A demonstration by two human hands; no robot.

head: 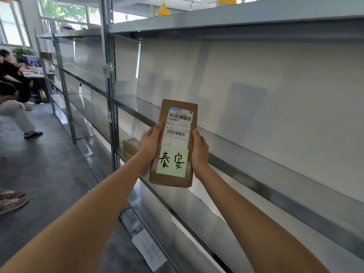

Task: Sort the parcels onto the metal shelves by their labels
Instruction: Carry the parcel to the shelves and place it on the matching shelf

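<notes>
- Both hands are holding a flat cardboard parcel (173,143) upright, long axis running twelve to six.
- Left hand (150,143) is clamping its nine o'clock edge, right hand (200,152) its three o'clock edge.
- Green sticky note (172,162) is facing the wearer; matching upright tag (106,70) is sitting at ten o'clock.

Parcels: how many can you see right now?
2. One flat cardboard parcel held up between both hands; one small box on the lower shelf, left of it. Others may be hidden.

Open shelf bay (256,79) behind parcel (175,142)
</notes>
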